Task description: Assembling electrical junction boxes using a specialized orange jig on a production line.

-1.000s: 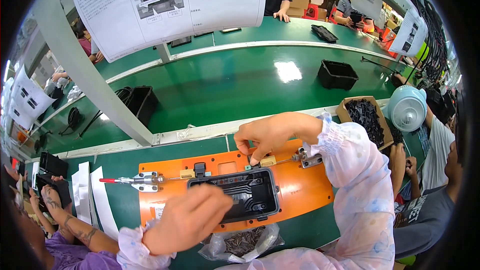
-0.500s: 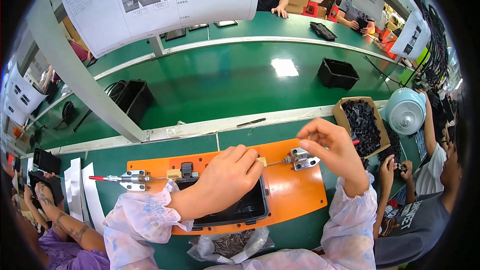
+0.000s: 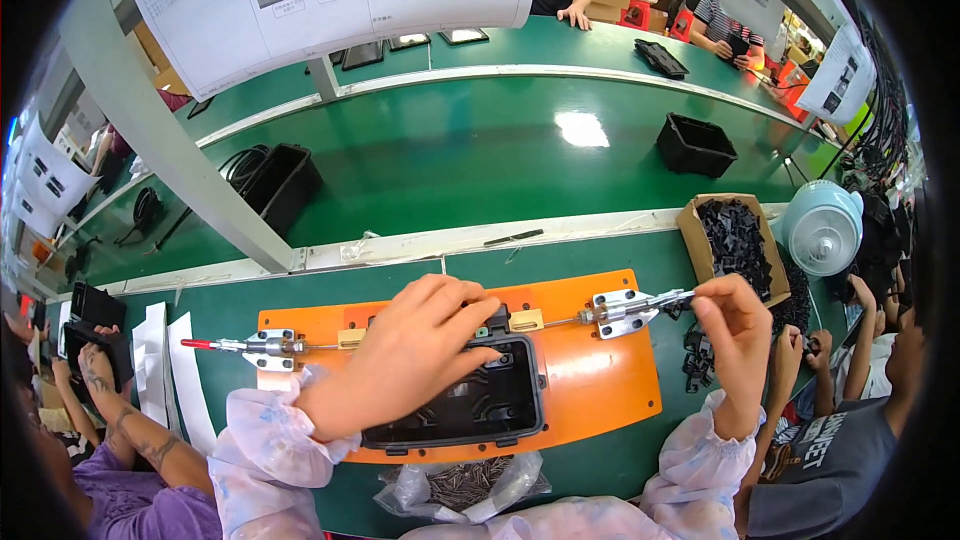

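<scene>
The grip of the right hand (image 3: 735, 345) is together on the outer end of the right clamp (image 3: 620, 313), thumb and fingertips pinching its handle. The left hand (image 3: 405, 350) reaches over the box (image 3: 515, 385), its thumb and fingers apart near a small black clip (image 3: 496, 320) at the box's far edge; whether they touch it I cannot tell. The black box lies open side up on the orange plate (image 3: 600, 370), which rests on the green tabletop (image 3: 600, 480). The right clamp's tan block (image 3: 526, 320) stands just beside the clip. At the plate's other end sits the left clamp (image 3: 270, 345), its red handle pointing outward. Screws (image 3: 465, 485) fill a clear bag (image 3: 407, 492) in front of the box. Loose black parts (image 3: 697, 360) lie near the right hand, between the plate and the forearm of a co-worker (image 3: 840, 460).
</scene>
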### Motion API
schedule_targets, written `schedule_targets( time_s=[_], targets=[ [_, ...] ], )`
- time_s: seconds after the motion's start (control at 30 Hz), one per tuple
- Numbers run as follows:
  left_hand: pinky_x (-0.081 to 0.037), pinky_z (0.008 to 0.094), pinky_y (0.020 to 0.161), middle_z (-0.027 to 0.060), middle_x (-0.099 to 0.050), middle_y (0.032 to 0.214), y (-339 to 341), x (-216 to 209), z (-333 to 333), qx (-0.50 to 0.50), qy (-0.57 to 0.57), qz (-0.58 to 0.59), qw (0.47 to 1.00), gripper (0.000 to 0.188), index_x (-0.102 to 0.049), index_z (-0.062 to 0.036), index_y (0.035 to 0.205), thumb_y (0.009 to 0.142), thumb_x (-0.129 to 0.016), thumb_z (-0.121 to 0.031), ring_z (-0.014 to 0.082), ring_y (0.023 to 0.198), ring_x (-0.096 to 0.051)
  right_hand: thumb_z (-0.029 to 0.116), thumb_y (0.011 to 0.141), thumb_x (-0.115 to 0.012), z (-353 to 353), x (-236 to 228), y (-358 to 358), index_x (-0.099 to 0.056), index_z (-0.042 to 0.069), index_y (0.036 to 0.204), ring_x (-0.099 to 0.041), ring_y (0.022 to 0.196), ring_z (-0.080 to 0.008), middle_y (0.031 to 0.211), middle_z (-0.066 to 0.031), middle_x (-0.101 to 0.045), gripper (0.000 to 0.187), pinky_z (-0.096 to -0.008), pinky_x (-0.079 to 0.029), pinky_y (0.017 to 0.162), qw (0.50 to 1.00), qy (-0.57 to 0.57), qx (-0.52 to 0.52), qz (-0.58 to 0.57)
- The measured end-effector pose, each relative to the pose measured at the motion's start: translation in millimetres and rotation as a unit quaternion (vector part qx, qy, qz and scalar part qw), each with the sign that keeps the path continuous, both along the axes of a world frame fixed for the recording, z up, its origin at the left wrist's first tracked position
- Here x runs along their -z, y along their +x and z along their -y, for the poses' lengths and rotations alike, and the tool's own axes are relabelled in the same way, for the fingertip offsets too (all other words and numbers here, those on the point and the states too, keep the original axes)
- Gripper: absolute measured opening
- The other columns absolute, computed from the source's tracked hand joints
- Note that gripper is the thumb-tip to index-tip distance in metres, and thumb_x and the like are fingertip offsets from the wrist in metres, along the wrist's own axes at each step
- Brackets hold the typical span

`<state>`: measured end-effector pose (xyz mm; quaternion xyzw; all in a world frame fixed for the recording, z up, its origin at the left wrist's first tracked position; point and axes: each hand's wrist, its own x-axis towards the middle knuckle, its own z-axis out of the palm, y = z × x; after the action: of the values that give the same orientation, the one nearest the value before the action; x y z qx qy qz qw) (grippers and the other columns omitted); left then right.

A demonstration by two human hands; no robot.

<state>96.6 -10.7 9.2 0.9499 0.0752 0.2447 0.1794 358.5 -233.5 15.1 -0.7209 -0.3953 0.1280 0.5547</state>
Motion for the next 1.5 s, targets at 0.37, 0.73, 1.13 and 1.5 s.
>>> schedule_targets(
  time_s=[0.37, 0.73, 1.13, 1.5],
  targets=[
    [-0.050, 0.0417, 0.089, 0.0136, -0.063, 0.110, -3, 13, -9, 0.089, -0.074, 0.016, 0.993, 0.038, -0.065, 0.0022, 0.112, 0.078, -0.078, -0.009, 0.0300, 0.105, -0.062, 0.018, 0.102, -0.058, 37, 88, 75, -0.058, 0.001, 0.124, -0.061, 0.095, -0.0138, 0.113, -0.0067, -0.062, 0.028, -0.0249, -0.050, 0.083, 0.964, -0.001, 0.238, 0.118],
    [-0.042, 0.0480, 0.101, 0.0088, -0.060, 0.101, -2, 2, 0, 0.102, 0.209, -0.070, 0.970, 0.037, -0.067, 0.0046, 0.109, 0.078, -0.073, -0.015, 0.0230, 0.102, -0.060, 0.025, 0.106, -0.049, 4, 86, 66, -0.049, -0.001, 0.134, -0.067, 0.102, -0.0205, 0.112, -0.0123, -0.065, 0.038, -0.0303, -0.055, 0.087, 0.959, 0.147, 0.103, -0.217],
    [-0.043, 0.0537, 0.102, 0.0074, -0.062, 0.106, -5, 10, -3, 0.090, 0.151, -0.025, 0.984, 0.036, -0.069, 0.0007, 0.110, 0.079, -0.078, -0.016, 0.0215, 0.102, -0.062, 0.025, 0.109, -0.039, -55, 6, 28, -0.049, 0.007, 0.094, -0.034, 0.042, -0.0045, 0.060, 0.0004, -0.048, 0.026, -0.0205, -0.028, 0.041, 0.958, 0.273, -0.053, -0.073],
    [-0.036, 0.0563, 0.110, 0.0070, -0.062, 0.115, -13, 15, -6, 0.085, 0.170, -0.050, 0.980, 0.042, -0.065, 0.0004, 0.118, 0.082, -0.074, -0.018, 0.0220, 0.112, -0.060, 0.007, 0.077, -0.075, -98, -10, -56, -0.065, 0.001, 0.094, -0.058, 0.081, -0.0306, 0.090, -0.0105, -0.065, 0.021, -0.0394, -0.049, 0.072, 0.864, -0.120, -0.230, 0.432]
  ],
)
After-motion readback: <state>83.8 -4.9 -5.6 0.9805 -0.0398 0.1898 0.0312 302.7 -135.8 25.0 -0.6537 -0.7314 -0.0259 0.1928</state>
